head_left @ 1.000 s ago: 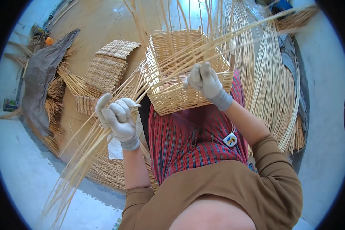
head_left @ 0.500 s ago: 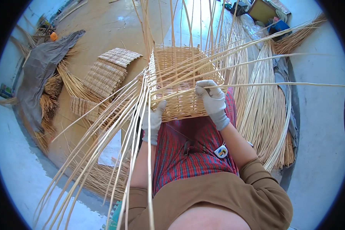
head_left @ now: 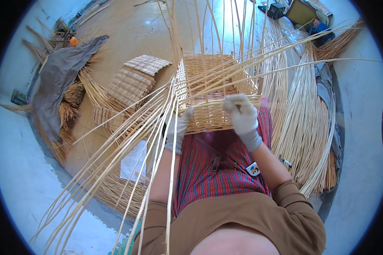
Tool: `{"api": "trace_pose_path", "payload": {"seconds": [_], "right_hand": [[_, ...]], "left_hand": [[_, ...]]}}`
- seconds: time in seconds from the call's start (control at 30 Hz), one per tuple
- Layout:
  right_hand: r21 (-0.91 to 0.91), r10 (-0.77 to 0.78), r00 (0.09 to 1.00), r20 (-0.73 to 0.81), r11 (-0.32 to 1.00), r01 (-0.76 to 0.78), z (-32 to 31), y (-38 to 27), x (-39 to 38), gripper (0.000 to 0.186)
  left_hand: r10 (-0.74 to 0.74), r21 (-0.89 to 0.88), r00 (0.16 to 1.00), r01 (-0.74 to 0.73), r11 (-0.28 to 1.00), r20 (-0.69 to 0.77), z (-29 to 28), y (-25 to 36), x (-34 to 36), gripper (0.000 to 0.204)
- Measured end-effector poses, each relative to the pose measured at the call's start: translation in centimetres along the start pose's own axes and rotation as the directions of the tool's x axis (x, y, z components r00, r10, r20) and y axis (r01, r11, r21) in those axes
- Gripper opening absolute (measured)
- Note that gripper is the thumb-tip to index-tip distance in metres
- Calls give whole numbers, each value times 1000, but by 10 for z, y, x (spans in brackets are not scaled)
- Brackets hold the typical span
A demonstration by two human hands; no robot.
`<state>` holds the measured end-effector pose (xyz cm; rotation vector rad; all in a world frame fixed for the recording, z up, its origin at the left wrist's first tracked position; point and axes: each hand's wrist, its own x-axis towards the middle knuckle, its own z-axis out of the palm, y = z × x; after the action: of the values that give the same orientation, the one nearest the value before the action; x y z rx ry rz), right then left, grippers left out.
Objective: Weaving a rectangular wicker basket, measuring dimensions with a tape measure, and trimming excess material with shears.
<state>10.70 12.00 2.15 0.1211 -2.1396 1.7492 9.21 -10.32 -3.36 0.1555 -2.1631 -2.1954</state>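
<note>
A wicker basket (head_left: 208, 122) with an open top rests at my lap, its wall woven from pale rods. Long uncut rods (head_left: 132, 127) fan from its left corner toward the lower left, and others cross its opening to the upper right. Upright stakes (head_left: 220, 32) rise from the far side. My left hand (head_left: 177, 129), in a pale glove, is closed around the basket's near left corner, thumb on the outside of the wall. My right hand (head_left: 244, 117), also gloved, is at the near rim with its fingers curled; whatever they pinch is hidden.
Bundles of long pale rods (head_left: 300, 114) lie on the floor to the right. At the left are woven panels (head_left: 132, 85), a grey cloth (head_left: 57, 85) over more bundles, and a white sheet of paper (head_left: 133, 161). A dark box (head_left: 276, 10) stands at the far right.
The long rod that my right hand pinched and that stretched to the right no longer shows there. My right hand has curled in at the rim. My left hand keeps its hold; the view has shifted slightly.
</note>
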Motion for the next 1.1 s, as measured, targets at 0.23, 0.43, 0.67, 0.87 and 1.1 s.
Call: {"api": "trace_pose_path", "payload": {"seconds": [0.23,0.43,0.67,0.87,1.1], "right_hand": [[-130,295,911,289,955,-268,-21,-12,64,76],[-282,-93,915,393,935,216,8,-42,101,75],[-78,196,946,258,980,-182,6,-36,70,27],[-432,408,803,435,877,-212,8,-36,82,58],[-295,-147,849,507,897,331,34,-48,101,78]], "left_hand": [[-100,-18,991,102,995,90,-16,-11,17,97],[-94,-1,994,94,996,51,-16,-19,12,96],[-89,15,996,88,996,26,-16,-21,17,95],[-83,38,996,82,996,20,-16,-23,20,95],[-57,78,998,57,995,-3,-20,-25,17,94]]}}
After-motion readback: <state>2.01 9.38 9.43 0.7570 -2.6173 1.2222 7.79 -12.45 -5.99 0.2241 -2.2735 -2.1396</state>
